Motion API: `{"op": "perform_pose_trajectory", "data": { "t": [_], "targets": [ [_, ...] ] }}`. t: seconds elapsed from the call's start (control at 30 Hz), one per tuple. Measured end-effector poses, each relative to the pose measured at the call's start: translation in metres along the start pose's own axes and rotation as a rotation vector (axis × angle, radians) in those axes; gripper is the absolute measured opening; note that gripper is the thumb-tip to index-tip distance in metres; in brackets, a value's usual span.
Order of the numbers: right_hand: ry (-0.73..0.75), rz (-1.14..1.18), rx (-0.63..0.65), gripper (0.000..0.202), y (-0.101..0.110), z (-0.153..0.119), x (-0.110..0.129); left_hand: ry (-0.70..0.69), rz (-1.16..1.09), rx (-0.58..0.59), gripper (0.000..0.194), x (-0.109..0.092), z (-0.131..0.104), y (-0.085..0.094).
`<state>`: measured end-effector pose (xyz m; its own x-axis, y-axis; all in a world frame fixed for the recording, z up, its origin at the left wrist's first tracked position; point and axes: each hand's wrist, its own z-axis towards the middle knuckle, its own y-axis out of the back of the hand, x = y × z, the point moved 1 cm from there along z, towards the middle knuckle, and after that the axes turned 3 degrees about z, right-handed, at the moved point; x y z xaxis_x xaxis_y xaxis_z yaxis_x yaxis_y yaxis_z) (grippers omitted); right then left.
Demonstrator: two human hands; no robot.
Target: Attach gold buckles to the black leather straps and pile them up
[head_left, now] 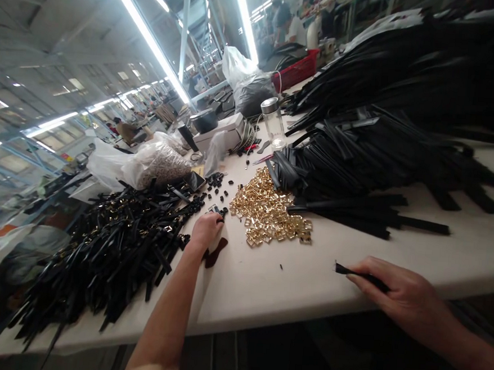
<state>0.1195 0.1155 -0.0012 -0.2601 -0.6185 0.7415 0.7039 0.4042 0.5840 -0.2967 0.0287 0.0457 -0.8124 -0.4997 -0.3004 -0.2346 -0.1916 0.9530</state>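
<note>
My right hand (396, 283) is closed around a black strap (365, 276), whose frayed end sticks out to the left above the table's front edge. My left hand (206, 230) reaches over the table beside small black pieces (217, 182); its fingers are bunched, and what they hold, if anything, is too small to name. A dark brown flat piece (215, 253) lies by the left wrist. Gold metal buckles (266, 209) are heaped between the hands, further back. Left of my left arm is a big pile of black straps with gold fittings (120, 244).
Bundles of black strips (342, 152) cover the back right of the table (257, 287). A glass jar (273, 122), a white box (221, 132), plastic bags (155, 161) and a red basket (295, 70) stand further back. People sit in the distance.
</note>
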Motion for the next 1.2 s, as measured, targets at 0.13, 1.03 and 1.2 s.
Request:
{"op": "perform_pose_trajectory", "data": {
  "t": [0.13, 1.03, 1.2],
  "targets": [
    [-0.016, 0.001, 0.044, 0.024, 0.0, 0.0, -0.002, 0.064, -0.067, 0.009, 0.014, -0.007, 0.012, 0.004],
    [0.286, -0.14, -0.02, 0.031, -0.009, -0.014, 0.064, 0.48, -1.693, 0.334, 0.035, -0.176, -0.172, -0.069],
    [0.286, -0.173, 0.033, 0.021, -0.006, -0.016, 0.06, 0.402, -1.633, 0.379, 0.029, -0.173, -0.175, -0.068]
  ]
}}
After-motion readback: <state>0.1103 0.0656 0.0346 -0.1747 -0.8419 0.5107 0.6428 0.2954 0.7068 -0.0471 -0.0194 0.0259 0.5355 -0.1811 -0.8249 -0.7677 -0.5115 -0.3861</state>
